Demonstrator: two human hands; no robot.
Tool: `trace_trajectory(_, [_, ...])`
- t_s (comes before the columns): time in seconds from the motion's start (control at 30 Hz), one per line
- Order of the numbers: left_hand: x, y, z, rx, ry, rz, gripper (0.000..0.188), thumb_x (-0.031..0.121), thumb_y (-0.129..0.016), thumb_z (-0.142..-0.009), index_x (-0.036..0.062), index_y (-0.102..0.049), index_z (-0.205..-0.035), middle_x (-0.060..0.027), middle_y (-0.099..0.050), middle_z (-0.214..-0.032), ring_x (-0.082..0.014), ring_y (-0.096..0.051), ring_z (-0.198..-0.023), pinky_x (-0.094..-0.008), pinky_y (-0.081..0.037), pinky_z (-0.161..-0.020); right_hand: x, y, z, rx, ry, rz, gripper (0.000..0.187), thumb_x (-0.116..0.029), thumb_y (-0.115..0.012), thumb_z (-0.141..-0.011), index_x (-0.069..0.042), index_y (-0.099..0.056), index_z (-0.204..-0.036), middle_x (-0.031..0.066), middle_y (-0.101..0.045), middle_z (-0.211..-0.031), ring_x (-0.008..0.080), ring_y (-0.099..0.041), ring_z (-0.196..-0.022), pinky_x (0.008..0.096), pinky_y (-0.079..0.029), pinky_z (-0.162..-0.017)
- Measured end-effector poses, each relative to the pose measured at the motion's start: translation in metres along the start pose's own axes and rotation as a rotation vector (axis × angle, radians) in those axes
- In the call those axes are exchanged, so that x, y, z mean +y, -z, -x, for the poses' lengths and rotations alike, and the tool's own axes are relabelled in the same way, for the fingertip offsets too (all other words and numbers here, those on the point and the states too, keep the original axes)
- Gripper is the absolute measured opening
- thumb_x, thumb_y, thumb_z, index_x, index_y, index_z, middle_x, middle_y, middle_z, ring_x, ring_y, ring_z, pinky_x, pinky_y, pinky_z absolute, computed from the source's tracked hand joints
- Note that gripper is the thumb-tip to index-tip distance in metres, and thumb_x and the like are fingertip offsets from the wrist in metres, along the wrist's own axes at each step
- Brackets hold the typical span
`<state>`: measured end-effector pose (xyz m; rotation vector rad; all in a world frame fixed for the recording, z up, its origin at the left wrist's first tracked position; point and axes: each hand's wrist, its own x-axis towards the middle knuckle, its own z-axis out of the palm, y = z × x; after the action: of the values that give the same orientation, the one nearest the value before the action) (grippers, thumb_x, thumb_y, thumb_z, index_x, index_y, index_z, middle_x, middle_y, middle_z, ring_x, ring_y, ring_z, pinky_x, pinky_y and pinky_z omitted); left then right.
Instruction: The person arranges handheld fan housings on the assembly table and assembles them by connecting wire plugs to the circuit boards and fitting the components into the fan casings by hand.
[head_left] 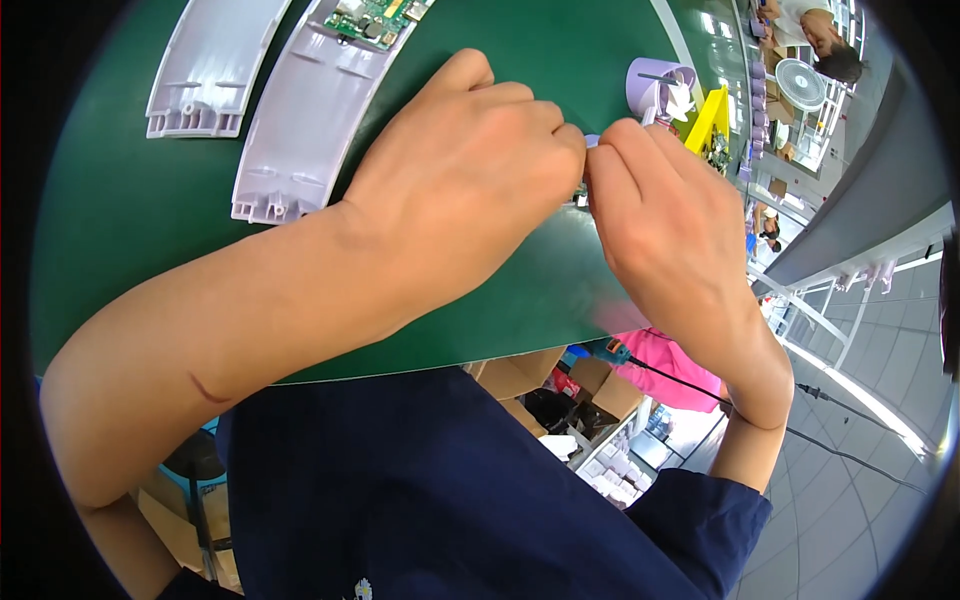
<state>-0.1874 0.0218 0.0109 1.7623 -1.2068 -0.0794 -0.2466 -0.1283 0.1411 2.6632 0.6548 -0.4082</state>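
My left hand [475, 160] is closed, its fingers curled in toward my right hand [670, 225]. The right hand is closed too, thumb and fingers pinched together, and the fingertips of both hands nearly meet above the green table [520, 290]. A sliver of a small pale lilac piece [592, 141] shows between them; the fingers cover the rest, so its kind cannot be made out. Beside my left wrist lies a curved lilac plastic shell [305, 120] with a green circuit board [378, 20] at its far end. Another curved lilac shell [212, 65] lies further left.
Beyond my right hand stand a lilac cup [645, 90] holding white pieces and a yellow bin [712, 115]. Below the table's near edge are cardboard boxes [520, 372], a teal tool [610, 350] with a black cable and a pink item [670, 375]. A person [805, 25] is at the far right.
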Motion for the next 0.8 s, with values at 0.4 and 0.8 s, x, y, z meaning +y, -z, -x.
trace_trajectory(0.4, [0.012,0.011,-0.007,-0.060,0.048,-0.084,0.048,0.021,-0.086,-0.078,0.0032,-0.068,-0.119,-0.0076,-0.068,-0.099,-0.0263,-0.066,-0.094,-0.0397,-0.044,-0.089,0.009,-0.031,0.048,0.418,-0.501,-0.571,0.042,-0.009,-0.082,-0.088,-0.001,-0.069,-0.127,0.0161,-0.067,-0.120,0.0321,-0.068,-0.106,0.0375,-0.055,-0.090])
trace_trajectory(0.8, [0.044,-0.006,-0.032,-0.057,0.366,-0.116,0.069,0.003,-0.065,-0.094,0.0031,-0.035,-0.157,-0.0304,-0.042,-0.146,-0.0493,-0.054,-0.116,-0.0540,-0.044,-0.099,-0.005,-0.111,0.061,0.601,-1.080,-0.883,0.069,-0.025,-0.075,-0.094,0.003,-0.047,-0.150,0.0244,-0.057,-0.136,0.0417,-0.061,-0.122,0.0453,-0.050,-0.103])
